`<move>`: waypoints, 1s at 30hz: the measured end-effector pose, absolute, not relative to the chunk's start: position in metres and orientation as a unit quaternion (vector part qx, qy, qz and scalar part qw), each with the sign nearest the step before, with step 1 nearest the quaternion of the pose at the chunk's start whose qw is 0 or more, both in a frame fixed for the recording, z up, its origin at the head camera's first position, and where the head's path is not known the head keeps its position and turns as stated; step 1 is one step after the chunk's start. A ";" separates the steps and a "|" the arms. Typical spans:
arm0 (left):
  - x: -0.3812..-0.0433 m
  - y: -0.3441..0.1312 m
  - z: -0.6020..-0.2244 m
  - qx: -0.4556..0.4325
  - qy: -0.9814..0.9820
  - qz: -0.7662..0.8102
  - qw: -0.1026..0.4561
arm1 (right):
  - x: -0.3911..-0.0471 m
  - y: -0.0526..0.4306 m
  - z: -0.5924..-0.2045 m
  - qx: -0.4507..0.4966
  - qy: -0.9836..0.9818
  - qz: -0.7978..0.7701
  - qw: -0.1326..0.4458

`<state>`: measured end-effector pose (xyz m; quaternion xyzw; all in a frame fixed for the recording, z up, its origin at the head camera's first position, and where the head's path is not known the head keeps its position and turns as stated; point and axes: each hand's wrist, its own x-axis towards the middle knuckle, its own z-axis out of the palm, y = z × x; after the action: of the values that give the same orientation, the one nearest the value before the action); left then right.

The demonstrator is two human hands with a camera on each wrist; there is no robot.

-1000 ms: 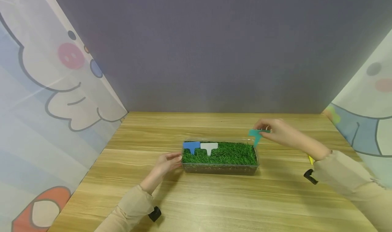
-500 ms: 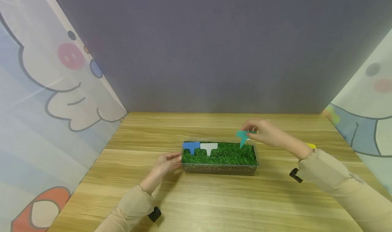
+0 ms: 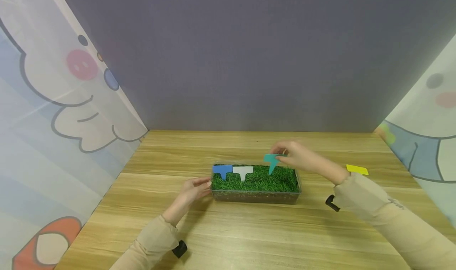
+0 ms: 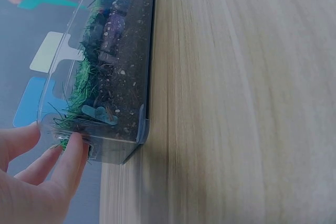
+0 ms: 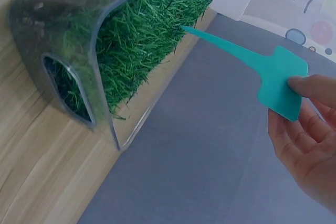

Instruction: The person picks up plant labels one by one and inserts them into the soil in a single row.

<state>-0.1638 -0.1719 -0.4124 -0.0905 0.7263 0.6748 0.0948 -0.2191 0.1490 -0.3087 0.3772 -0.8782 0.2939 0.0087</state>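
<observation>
A clear planter box [image 3: 256, 198] filled with soil and topped with green artificial grass [image 3: 261, 183] sits on the table. My left hand [image 3: 191, 191] touches the box's left end, fingertips at the end wall and rim in the left wrist view [image 4: 44, 169]. A blue T-shaped plant label [image 3: 222, 170] and a white one [image 3: 243, 172] stand in the grass on the left. Between thumb and fingers my right hand [image 3: 295, 157] pinches the broad head of a teal plant label [image 5: 283, 83]. Its pointed stem slants down, the tip close over the grass right of the white label.
A yellow label [image 3: 357, 169] lies on the wooden table [image 3: 228, 230] to the right, beyond the right forearm. A grey panel [image 3: 256, 56] rises behind the table, with cartoon-printed sheets [image 3: 71, 115] on both sides.
My right hand has carried the teal label leftward, from the box's right end to over the grass. The yellow label has come into fuller view. My left hand stays at the box's end.
</observation>
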 end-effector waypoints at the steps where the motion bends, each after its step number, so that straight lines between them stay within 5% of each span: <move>1: -0.164 -0.172 -0.413 -0.091 0.726 0.675 0.095 | -0.219 0.148 -0.309 0.377 -0.878 0.295 0.006; 30: -0.163 -0.173 -0.411 -0.090 0.733 0.668 0.094 | -0.221 0.124 -0.320 0.401 -0.872 0.278 -0.038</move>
<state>-0.1631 -0.1725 -0.4112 -0.0903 0.7326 0.6680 0.0938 -0.2215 0.1237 -0.3201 0.4010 -0.8721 0.2780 -0.0376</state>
